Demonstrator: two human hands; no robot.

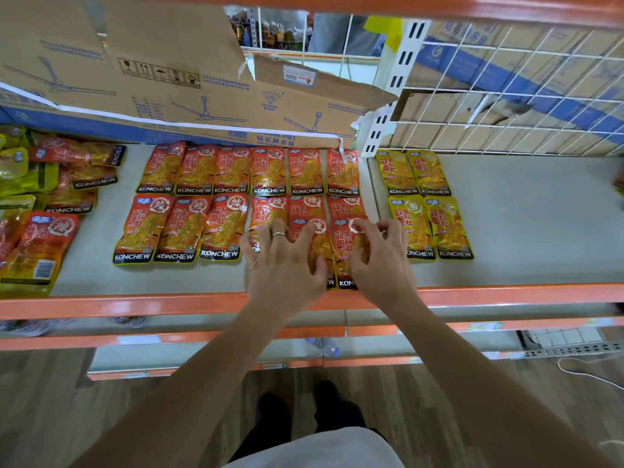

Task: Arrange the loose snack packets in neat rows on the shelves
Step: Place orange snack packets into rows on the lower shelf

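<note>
two red snack packets (332,251) sit under your left hand (283,265) and right hand (381,256), fingertips pressing, not closed around them; they look light, soft, slippery, so pinch their edges.

Packets (219,228): glossy plastic film. Shelf (523,224): smooth matt grey surface. Box (189,96): matt cardboard. Grid (506,96): white-coated wire. Floor (101,417): wood-look.

Shop or stockroom — orange-edged metal shelf (506,293) at centre, branded snack packets (189,228) laid in rows, fan cartons (135,79) upper left, wire-mesh divider (506,96) upper right.
</note>
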